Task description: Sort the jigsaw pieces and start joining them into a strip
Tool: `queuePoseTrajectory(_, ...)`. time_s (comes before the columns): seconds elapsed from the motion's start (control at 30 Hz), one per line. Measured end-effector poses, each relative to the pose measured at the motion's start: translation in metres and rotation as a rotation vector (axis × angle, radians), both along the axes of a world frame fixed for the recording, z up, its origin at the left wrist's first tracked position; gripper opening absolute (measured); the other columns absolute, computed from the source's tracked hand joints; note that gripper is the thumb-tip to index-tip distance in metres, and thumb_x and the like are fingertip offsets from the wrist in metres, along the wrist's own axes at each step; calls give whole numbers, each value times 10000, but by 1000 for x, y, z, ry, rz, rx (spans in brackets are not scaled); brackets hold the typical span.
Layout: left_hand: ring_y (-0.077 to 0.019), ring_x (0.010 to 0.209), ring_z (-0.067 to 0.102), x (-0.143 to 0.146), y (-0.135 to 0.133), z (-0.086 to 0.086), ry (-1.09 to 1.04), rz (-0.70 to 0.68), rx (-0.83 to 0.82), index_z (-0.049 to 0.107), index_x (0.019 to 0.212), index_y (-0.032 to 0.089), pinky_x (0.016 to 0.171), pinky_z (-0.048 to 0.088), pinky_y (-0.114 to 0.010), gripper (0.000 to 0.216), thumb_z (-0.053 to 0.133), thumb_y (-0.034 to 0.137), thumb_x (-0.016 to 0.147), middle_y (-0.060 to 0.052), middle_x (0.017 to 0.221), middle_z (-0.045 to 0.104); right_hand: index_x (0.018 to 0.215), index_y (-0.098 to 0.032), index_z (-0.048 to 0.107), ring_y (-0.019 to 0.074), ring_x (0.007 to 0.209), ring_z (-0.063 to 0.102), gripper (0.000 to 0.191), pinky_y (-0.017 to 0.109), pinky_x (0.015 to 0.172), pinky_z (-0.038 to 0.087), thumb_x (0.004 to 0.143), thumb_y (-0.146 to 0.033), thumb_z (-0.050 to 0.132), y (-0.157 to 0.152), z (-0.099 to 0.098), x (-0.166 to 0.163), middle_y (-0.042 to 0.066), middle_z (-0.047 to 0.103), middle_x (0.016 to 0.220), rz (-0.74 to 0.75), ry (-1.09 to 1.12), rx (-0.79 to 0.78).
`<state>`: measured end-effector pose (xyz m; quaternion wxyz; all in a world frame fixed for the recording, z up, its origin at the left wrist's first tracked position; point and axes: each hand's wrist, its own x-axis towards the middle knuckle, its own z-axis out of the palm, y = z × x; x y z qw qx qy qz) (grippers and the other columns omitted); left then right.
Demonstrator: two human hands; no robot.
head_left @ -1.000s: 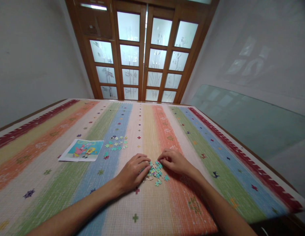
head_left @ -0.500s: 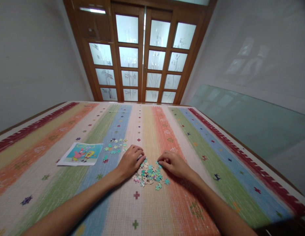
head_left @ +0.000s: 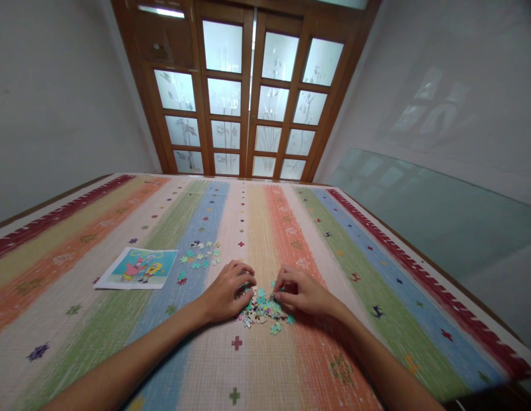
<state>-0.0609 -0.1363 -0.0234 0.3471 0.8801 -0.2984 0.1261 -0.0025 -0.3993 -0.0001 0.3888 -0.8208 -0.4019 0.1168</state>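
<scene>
A loose heap of small jigsaw puzzle pieces, teal, pale and multicoloured, lies on the striped cloth between my hands. My left hand rests at the heap's left edge, its fingers curved and the thumb apart from them; no piece shows clearly in it. At the right edge, my right hand has thumb and forefinger pinched together over the pieces. What is between those fingertips is too small to make out. Beyond my left hand, several separate puzzle pieces are spread out on a blue stripe.
A printed cartoon picture on white paper lies flat to the left of the spread pieces. The striped tablecloth covers the wide table. Wooden doors with frosted panes stand beyond its far edge, with walls at both sides.
My left hand has shifted slightly down at the heap, with its fingers a little further apart. My right hand has moved slightly left and down over the pieces.
</scene>
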Motion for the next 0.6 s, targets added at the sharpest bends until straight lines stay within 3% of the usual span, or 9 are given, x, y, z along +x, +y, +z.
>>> queuePoseTrajectory(0.2,-241,1065,590,0,-4,5,45,-41,-142,659,938,209,984,477,-426,8,658,206,946,-64,1075,691,875,-196,732,163,730,573,99,297,697,437,940,-154,671,4,-9,2,15,606,816,-147,-239,88)
queuePoseTrajectory(0.33,-228,1006,592,1,-6,9,-10,-43,-208,674,922,212,925,483,-398,59,655,214,978,-48,989,700,873,-193,721,171,762,583,147,291,701,424,972,-149,621,5,-11,0,41,619,863,-94,-401,3)
queuePoseTrajectory(0.6,-239,993,580,0,-7,5,-30,-88,-14,702,877,206,946,454,-409,108,632,163,947,-53,947,718,810,-180,714,154,723,556,168,280,669,390,884,-82,599,-3,-10,-1,54,626,901,-77,-495,-93)
